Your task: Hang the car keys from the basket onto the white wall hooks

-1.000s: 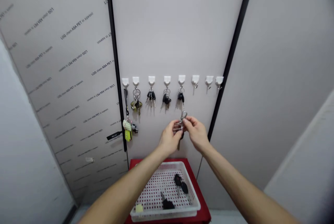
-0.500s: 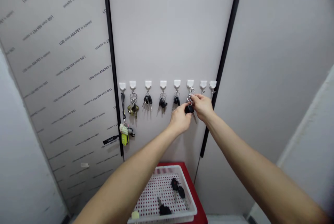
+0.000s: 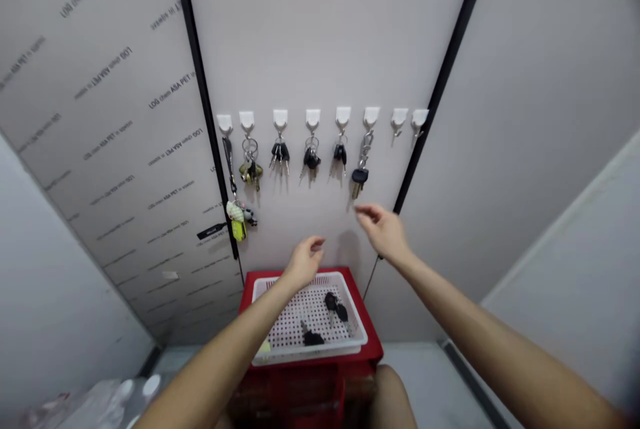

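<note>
A black-headed key [image 3: 359, 179] hangs by a silver clasp chain [image 3: 365, 147] from a white hook [image 3: 371, 117]. Just below it, touching nothing, is my right hand [image 3: 385, 230], its fingers loosely bent and apart. My left hand [image 3: 306, 261] hovers over the back of a white perforated basket [image 3: 359, 329], holding nothing, with thumb and fingers apart. Inside the basket lie a black key [image 3: 313, 337] near the front and two more black keys [image 3: 335, 307] at the right. Further left on the wall, several bunches of keys [image 3: 311, 161] hang from their own hooks.
Two white hooks [image 3: 399, 118] at the right carry nothing. A keychain with a green tag [image 3: 239, 229] hangs at the far left. The basket sits on a red stool [image 3: 370, 349]. Black strips [image 3: 453, 42] edge the wall panel, and white-capped bottles [image 3: 151, 386] stand at lower left.
Both hands have let go of the key and its clasp, which now hang from the sixth hook. My hands have moved down and apart, the left towards the basket. The view has tilted downward.
</note>
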Action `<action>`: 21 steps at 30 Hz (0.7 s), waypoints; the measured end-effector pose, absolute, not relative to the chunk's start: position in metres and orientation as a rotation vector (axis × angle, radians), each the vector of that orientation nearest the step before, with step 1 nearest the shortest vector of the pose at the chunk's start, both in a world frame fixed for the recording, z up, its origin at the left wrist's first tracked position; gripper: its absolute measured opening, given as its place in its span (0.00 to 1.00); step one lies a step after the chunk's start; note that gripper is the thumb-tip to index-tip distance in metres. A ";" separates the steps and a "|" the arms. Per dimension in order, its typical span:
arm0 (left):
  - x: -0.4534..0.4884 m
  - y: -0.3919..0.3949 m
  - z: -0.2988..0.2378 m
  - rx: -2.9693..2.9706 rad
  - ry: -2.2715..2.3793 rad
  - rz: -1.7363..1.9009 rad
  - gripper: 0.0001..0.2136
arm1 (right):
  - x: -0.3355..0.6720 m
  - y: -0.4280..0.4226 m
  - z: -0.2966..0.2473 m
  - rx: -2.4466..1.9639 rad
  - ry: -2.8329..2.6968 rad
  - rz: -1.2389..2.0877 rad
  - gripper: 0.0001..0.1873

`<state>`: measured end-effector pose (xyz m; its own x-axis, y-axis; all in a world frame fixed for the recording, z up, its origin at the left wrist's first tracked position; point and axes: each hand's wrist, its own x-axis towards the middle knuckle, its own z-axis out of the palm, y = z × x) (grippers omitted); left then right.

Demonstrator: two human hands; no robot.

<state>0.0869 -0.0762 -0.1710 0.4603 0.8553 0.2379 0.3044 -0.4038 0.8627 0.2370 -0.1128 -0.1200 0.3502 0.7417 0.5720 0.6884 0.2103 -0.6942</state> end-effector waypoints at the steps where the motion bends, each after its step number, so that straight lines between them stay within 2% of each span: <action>1: 0.081 -0.079 -0.189 1.923 1.007 0.842 0.14 | 0.230 -0.121 -0.140 -1.557 -1.503 0.146 0.11; 4: 0.067 -0.091 -0.235 1.963 1.100 0.683 0.14 | 0.210 -0.139 -0.190 -1.736 -1.912 0.257 0.11; 8: 0.062 -0.105 -0.264 2.109 1.107 0.525 0.14 | 0.201 -0.146 -0.227 -2.012 -2.199 -0.059 0.10; 11: 0.062 -0.110 -0.268 2.201 1.074 0.446 0.15 | 0.202 -0.144 -0.237 -2.067 -2.271 -0.227 0.11; 21: 0.063 -0.108 -0.268 2.235 1.121 0.351 0.13 | 0.200 -0.136 -0.252 -2.120 -2.239 -0.211 0.11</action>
